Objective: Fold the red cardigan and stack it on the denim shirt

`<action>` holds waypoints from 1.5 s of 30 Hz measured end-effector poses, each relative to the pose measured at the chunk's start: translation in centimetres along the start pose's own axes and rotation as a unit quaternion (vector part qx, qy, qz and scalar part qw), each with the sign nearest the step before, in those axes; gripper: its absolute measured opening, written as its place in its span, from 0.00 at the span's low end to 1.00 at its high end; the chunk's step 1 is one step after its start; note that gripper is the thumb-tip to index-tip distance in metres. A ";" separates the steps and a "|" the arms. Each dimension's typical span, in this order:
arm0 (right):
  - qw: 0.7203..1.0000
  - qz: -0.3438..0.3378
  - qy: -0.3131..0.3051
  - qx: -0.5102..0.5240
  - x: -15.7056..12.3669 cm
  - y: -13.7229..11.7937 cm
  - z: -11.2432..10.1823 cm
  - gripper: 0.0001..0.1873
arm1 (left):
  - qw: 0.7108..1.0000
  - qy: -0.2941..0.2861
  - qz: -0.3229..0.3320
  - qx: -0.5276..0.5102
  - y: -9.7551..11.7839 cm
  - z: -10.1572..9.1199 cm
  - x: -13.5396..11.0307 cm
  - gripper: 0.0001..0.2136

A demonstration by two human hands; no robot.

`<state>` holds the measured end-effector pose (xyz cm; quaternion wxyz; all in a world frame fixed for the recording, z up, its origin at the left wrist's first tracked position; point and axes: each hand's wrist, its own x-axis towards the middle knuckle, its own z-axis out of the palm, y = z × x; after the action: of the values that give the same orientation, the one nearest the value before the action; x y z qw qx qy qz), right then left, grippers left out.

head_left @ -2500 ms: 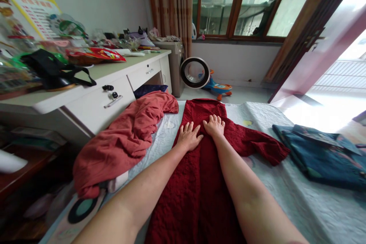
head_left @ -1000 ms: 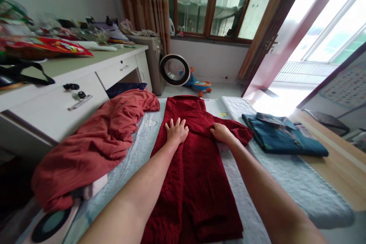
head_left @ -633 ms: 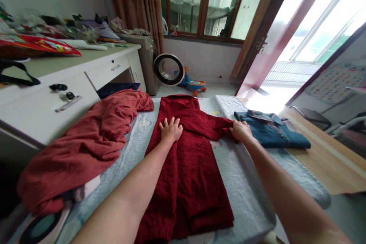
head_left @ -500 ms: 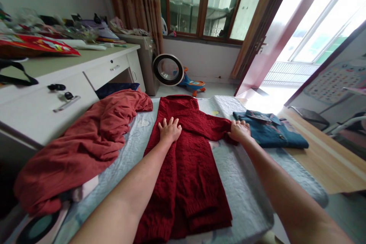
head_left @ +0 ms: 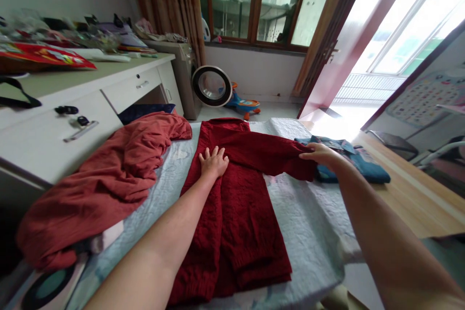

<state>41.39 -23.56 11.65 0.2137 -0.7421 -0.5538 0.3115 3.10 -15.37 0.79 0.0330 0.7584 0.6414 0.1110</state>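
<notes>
The dark red garment (head_left: 250, 223) lies on the pale quilted cover (head_left: 305, 223), its sleeve (head_left: 265, 152) extended to the right. The left hand (head_left: 213, 162) presses flat upon it, fingers spread; the right hand (head_left: 319, 154) pinches the sleeve's end. A crumpled coral cloth (head_left: 109, 179) and a folded blue garment (head_left: 368, 164) flank it.

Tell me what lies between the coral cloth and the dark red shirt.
In the head view, a strip of pale blue cover lies between the coral cloth and the dark red shirt; the left forearm passes over its nearer part.
</notes>
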 end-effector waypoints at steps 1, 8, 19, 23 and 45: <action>1.000 0.003 0.028 0.008 -0.2 0.2 -0.2 0.18 | 1.000 -0.001 0.000 0.000 0.0 0.0 0.0 0.26; 0.886 -0.033 0.371 -0.275 -1.2 -1.3 3.4 0.24 | 1.000 0.002 -0.003 0.006 -0.1 0.3 0.1 0.26; 0.935 -0.093 0.097 -0.327 1.6 -2.8 14.7 0.33 | 1.000 -0.001 -0.002 0.007 -0.1 0.1 0.1 0.26; 0.935 -0.020 0.095 -0.342 1.8 -2.9 14.5 0.35 | 1.000 0.007 0.002 0.003 -0.1 0.3 0.1 0.26; 0.955 -0.009 0.153 -0.255 6.3 -8.8 18.6 0.30 | 1.000 0.014 -0.004 -0.009 -0.2 0.6 0.1 0.25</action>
<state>23.57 -15.44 2.72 0.1028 -0.8055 -0.5822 0.0409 3.06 -15.24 0.23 0.0313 0.7537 0.6439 0.1277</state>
